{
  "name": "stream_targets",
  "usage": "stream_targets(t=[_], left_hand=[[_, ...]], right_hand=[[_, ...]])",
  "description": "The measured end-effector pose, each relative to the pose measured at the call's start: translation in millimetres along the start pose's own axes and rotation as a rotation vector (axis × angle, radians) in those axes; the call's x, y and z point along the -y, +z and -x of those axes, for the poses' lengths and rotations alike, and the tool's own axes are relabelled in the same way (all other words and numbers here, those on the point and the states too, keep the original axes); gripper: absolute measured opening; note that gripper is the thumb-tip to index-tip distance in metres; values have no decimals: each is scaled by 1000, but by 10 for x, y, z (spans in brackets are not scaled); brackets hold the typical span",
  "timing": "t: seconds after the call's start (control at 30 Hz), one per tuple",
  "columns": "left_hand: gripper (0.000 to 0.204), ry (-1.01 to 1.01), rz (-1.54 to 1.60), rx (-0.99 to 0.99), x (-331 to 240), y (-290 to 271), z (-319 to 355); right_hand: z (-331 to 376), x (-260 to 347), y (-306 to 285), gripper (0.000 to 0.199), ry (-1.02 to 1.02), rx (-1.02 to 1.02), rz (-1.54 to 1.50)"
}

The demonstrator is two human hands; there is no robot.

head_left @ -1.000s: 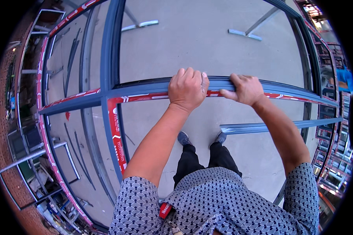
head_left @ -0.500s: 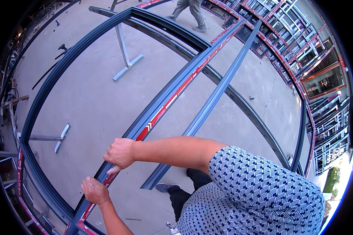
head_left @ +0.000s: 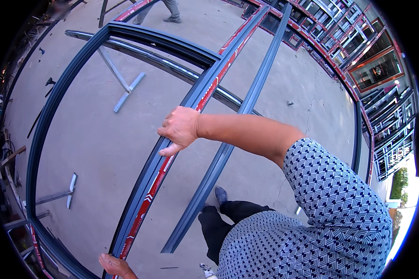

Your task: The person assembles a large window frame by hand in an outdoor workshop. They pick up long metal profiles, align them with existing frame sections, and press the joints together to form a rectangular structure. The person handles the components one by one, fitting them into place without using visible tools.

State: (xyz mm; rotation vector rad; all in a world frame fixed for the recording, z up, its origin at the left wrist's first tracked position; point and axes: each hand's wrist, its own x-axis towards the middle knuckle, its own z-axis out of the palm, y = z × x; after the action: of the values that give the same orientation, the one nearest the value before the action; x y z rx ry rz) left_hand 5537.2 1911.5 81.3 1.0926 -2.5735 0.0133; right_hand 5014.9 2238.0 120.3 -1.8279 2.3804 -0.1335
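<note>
The right hand (head_left: 180, 128) is closed over the grey frame bar with red tape (head_left: 198, 100), and the left hand (head_left: 114, 265) holds the same bar low at the picture's edge. It seems the frame is already joined and only being carried or positioned. Its long axis runs from near the person up and away, above the concrete floor (head_left: 93, 135).

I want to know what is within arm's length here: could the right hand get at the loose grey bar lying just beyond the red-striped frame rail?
Probably yes. The right hand rests on the frame rail, and the loose grey bar lies beside it under that forearm, with nothing between.
</note>
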Motion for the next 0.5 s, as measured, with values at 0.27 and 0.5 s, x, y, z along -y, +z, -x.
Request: stream_targets(t=[0.27, 0.5], left_hand=[[19, -21, -451, 304, -48, -82, -20], [46, 114, -332, 147, -412, 172, 184]], right_hand=[[39, -34, 73, 73, 5, -79, -64], [73, 14, -312, 71, -9, -114, -134]])
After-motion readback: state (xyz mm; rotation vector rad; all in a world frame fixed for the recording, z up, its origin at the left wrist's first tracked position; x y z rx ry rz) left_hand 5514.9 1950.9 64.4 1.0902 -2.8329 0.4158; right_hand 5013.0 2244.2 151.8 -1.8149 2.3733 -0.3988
